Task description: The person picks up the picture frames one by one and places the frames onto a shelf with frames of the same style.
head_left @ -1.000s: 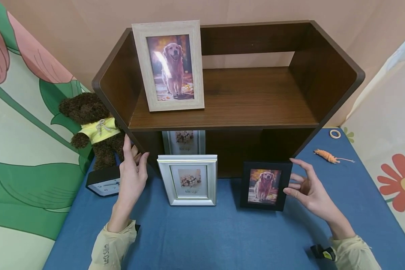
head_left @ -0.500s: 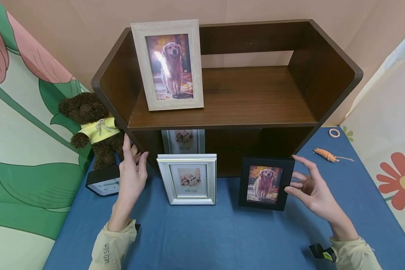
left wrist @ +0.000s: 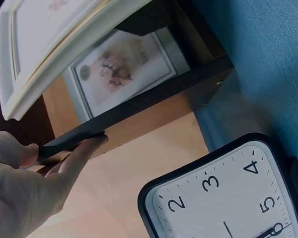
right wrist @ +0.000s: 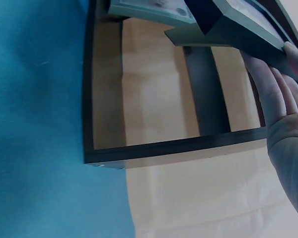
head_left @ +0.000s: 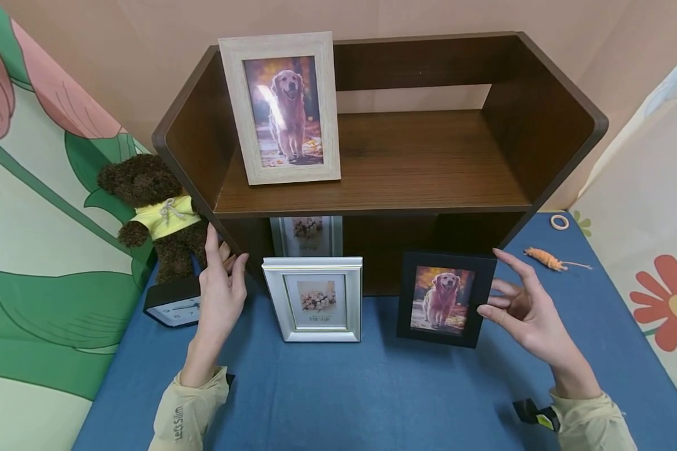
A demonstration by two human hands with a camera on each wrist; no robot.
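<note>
Lettering reading "Let's Slim" runs along the left sleeve (head_left: 180, 421); small print under the flowers in the white frame (head_left: 314, 299) is too fine to read; the clock (head_left: 173, 305) shows 2, 3, 4 and 5 in the left wrist view.

Blue cloth covers the bench (head_left: 372, 401); a dark wooden shelf (head_left: 395, 163) stands on it against a beige wall, with flower-printed hangings to either side; a pale wooden frame (head_left: 281, 108) with a dog photo stands on the shelf's upper board; a brown teddy (head_left: 158, 213) in a yellow top sits left of the shelf, behind the clock; an orange toy (head_left: 547, 259) and a small ring (head_left: 559, 222) lie on the cloth to the right.

Left hand (head_left: 220, 294) rests on the shelf's left front edge, fingers straight and close together, just left of the white frame.

Right hand (head_left: 521, 310) holds the black frame (head_left: 444, 299) by its right edge, fingers spread along the side; the frame stands tilted in front of the shelf's lower opening, its bottom edge at the cloth.

Another flower frame (head_left: 306, 235) behind the white one is half hidden in the shadowed lower bay; the clock is cut off by the left hand.
</note>
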